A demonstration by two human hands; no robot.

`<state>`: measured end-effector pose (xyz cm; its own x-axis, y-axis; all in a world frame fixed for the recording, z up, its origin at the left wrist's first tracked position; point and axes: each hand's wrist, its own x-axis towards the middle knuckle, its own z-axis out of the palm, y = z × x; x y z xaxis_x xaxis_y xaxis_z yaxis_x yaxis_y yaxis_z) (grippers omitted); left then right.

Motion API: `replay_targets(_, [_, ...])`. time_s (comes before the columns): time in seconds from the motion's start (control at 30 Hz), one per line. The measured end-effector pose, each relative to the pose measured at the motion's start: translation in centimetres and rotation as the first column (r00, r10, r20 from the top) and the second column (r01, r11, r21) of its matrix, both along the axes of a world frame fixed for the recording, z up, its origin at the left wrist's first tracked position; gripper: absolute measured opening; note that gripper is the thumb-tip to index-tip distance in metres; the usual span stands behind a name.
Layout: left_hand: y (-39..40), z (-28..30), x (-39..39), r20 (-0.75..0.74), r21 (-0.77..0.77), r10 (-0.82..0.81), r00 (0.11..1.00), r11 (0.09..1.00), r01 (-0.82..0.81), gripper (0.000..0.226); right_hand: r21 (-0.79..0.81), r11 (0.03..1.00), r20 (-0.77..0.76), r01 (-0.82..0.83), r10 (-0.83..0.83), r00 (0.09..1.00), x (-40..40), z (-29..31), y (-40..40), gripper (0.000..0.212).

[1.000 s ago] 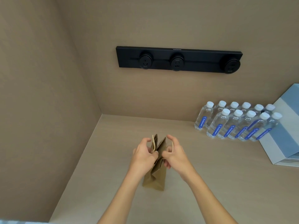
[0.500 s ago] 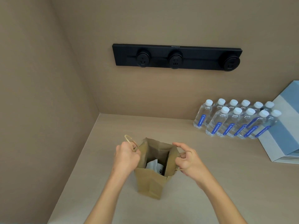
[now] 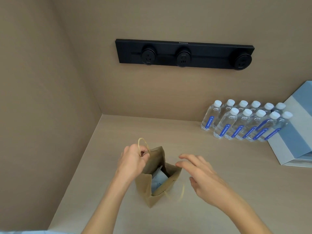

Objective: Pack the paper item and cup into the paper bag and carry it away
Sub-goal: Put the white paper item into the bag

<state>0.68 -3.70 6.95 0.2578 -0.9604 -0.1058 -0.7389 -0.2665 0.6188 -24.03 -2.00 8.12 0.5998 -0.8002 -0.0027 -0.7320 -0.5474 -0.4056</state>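
Here our left hand pinched the far handle of the paper bag, standing open on the counter with a pale item inside; our right hand hovered spread, empty. Lifting by one handle risked tipping it.

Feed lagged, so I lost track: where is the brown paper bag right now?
In the head view, the brown paper bag stands open on the beige counter, low and centre, between the left hand, which grips its handle, and the open right hand.
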Motion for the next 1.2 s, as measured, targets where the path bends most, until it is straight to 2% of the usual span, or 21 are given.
replay_targets(0.1, [0.1,-0.1,-0.2,0.0,-0.027,-0.009,1.0,1.0,0.009,0.016,-0.072,0.994,-0.015,-0.081,0.08,0.997,0.6,0.8,-0.5,0.076])
replay_targets(0.27, [0.2,-0.1,-0.5,-0.089,-0.054,-0.021,0.996,0.998,0.016,0.008,-0.142,0.964,0.056,-0.223,0.233,0.971,3.0,2.5,-2.0,0.057])
replay_targets(0.33, [0.3,0.3,-0.4,-0.11,-0.069,-0.038,0.993,0.997,0.031,0.004,-0.133,0.938,0.002,-0.321,0.324,0.946,4.5,3.0,-2.4,0.052])
replay_targets(0.4, [0.7,0.7,-0.2,-0.087,-0.076,-0.03,0.996,0.997,0.024,0.02,-0.168,0.919,-0.106,-0.358,0.344,0.933,5.7,3.1,-2.7,0.043])
replay_targets(0.43, [1.0,0.9,-0.1,-0.086,-0.082,0.001,0.996,0.997,-0.008,0.029,-0.184,0.928,-0.145,-0.325,0.301,0.942,6.0,2.9,-2.9,0.035])
replay_targets(0.53, [3.4,1.6,0.0,-0.16,-0.125,0.17,0.972,0.973,-0.191,0.044,-0.095,0.993,-0.063,-0.066,0.06,0.996,6.1,2.0,-3.2,0.006])
replay_targets(0.63, [6.7,1.2,-0.5,-0.217,-0.278,0.284,0.934,0.899,-0.338,0.04,-0.008,0.998,-0.142,-0.063,0.061,0.988,6.3,0.7,-2.7,0.012])
replay_targets(0.7, [8.4,0.8,-1.0,-0.214,-0.324,0.239,0.947,0.897,-0.3,0.038,0.057,0.998,-0.147,-0.012,0.02,0.989,6.5,0.1,-2.4,0.014])
replay_targets(0.77, [9.1,0.4,-1.5,-0.225,-0.257,0.156,0.962,0.943,-0.213,0.034,0.082,0.996,-0.126,0.02,-0.009,0.992,6.8,-0.3,-2.4,0.013])
replay_targets(0.83, [8.8,0.2,-2.2,-0.225,-0.075,0.097,0.97,0.99,-0.117,0.026,0.098,0.994,-0.104,0.053,-0.042,0.994,7.0,-0.5,-2.3,0.011])
replay_targets(0.93, [7.5,0.4,-2.9,-0.13,0.101,0.128,0.983,0.988,-0.115,0.015,0.118,0.989,-0.116,0.09,-0.076,0.99,6.9,-0.6,-1.8,0.008])
replay_targets(1.07, [6.7,0.8,-2.8,0.063,0.142,0.18,0.982,0.972,-0.188,0.015,0.088,0.982,-0.118,0.167,-0.156,0.981,6.2,-0.3,-0.5,0.005])
replay_targets(1.2, [8.0,0.3,-2.2,0.124,0.123,0.145,0.982,0.979,-0.16,0.017,0.093,0.967,-0.112,0.237,-0.227,0.968,5.2,-0.3,1.4,0.016])
